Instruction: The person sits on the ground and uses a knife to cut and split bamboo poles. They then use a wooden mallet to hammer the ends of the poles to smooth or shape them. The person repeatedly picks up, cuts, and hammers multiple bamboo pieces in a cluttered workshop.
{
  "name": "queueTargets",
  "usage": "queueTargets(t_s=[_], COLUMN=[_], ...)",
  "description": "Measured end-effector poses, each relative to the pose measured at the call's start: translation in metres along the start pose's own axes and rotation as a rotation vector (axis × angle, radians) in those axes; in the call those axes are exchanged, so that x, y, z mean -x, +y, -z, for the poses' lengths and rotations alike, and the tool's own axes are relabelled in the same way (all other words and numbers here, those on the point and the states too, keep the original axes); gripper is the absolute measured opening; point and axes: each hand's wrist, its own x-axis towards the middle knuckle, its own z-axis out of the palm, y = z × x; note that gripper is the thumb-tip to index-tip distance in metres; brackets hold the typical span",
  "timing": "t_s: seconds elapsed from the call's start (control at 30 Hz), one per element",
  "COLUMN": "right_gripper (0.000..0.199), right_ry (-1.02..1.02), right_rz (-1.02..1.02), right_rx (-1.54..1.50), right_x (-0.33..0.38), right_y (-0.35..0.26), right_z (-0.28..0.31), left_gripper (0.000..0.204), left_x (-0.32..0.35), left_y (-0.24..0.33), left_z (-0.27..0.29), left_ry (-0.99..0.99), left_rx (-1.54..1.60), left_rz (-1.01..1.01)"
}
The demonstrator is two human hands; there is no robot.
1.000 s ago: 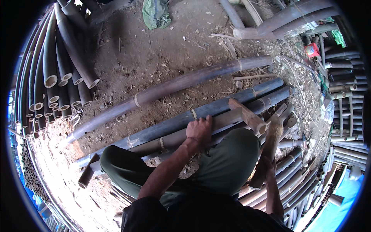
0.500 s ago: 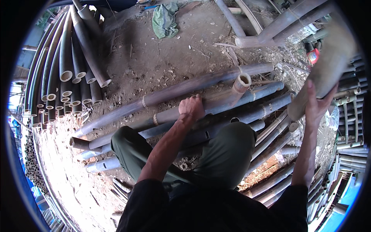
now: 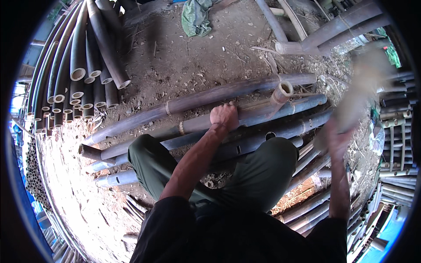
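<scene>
My left hand [image 3: 224,116] is closed in a fist on top of a brown bamboo pole [image 3: 197,123] that lies crosswise before my knees. Whatever is inside the fist is hidden. A short upright bamboo tube [image 3: 280,93] stands on the same pole, to the right of the fist. Out to the right, my right hand [image 3: 338,139] grips a thick brown club [image 3: 362,90], smeared by motion and tilted with its far end up. Closer to my knees lies a dark bamboo pole [image 3: 254,142] with a rectangular slot and a round hole cut in it.
Beyond the held pole lies another long bamboo pole [image 3: 197,101]. Bundled bamboo poles [image 3: 79,57] stand at the far left, and stacked bamboo [image 3: 397,131] lines the right side. A green sack [image 3: 196,18] lies on the dirt floor. More thick poles [image 3: 342,24] rest at the far right.
The right hand and club have swung leftward and nearer to me, blurring strongly. The left fist stays on the pole; the whole view has shifted slightly.
</scene>
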Motion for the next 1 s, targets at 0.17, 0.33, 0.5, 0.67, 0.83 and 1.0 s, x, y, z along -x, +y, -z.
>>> queueTargets(t_s=[0.17,0.33,0.5,0.67,0.83,1.0], right_gripper=[0.100,0.091,0.101,0.089,0.086,0.097], right_ry=[-0.586,0.227,-0.666,-0.529,-0.539,-0.722], right_rz=[-0.191,-0.101,-0.134,-0.064,0.023,0.439], right_rx=[0.217,-0.158,0.062,0.089,-0.341,-0.501], right_x=[-0.040,-0.042,0.005,0.005,-0.038,-0.084], right_y=[-0.050,-0.016,-0.033,-0.053,-0.140,-0.377], right_z=[0.018,0.010,-0.025,-0.013,-0.072,-0.174], left_gripper=[0.031,0.027,0.018,0.037,0.032,0.024], left_x=[0.002,-0.005,-0.006,0.021,0.105,0.131], left_y=[-0.012,-0.003,-0.031,-0.122,-0.233,-0.274], left_z=[-0.015,-0.010,-0.016,-0.026,0.026,-0.044], left_ry=[0.127,0.112,0.193,0.049,-0.005,0.527], left_rx=[-0.054,-0.050,0.033,-0.015,-0.057,-0.143], left_rz=[0.031,-0.004,0.055,-0.069,0.090,0.185])
